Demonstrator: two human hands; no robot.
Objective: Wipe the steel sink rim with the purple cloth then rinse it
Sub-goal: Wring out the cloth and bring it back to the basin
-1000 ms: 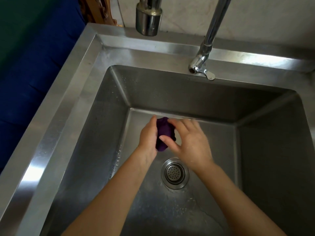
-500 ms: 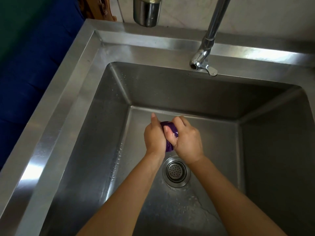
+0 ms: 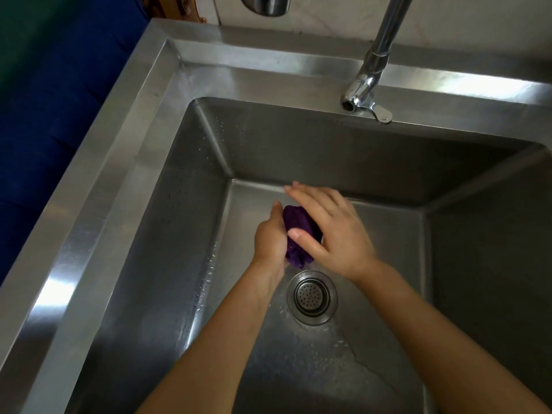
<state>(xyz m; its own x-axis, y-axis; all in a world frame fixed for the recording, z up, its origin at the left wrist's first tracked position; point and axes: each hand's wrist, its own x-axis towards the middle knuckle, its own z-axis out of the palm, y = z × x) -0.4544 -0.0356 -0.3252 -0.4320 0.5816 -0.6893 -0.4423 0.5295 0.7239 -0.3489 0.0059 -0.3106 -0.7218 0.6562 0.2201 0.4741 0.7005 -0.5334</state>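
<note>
The purple cloth (image 3: 297, 234) is bunched into a wad between both hands, low inside the steel sink and just above the drain. My left hand (image 3: 270, 239) cups it from the left with fingers curled around it. My right hand (image 3: 331, 231) lies over it from the right, fingers stretched out flat and thumb pressing on the cloth. The steel sink rim (image 3: 98, 210) runs along the left side and across the back.
A round drain strainer (image 3: 312, 297) sits in the wet sink floor just below the hands. The chrome tap (image 3: 369, 85) with its small lever stands on the back rim, no water stream visible. A steel cup (image 3: 265, 4) hangs at the top. Blue fabric (image 3: 50, 121) lies left of the sink.
My right hand's fingers went from clenched around the cloth to stretched out flat over it. Both hands stayed above the drain.
</note>
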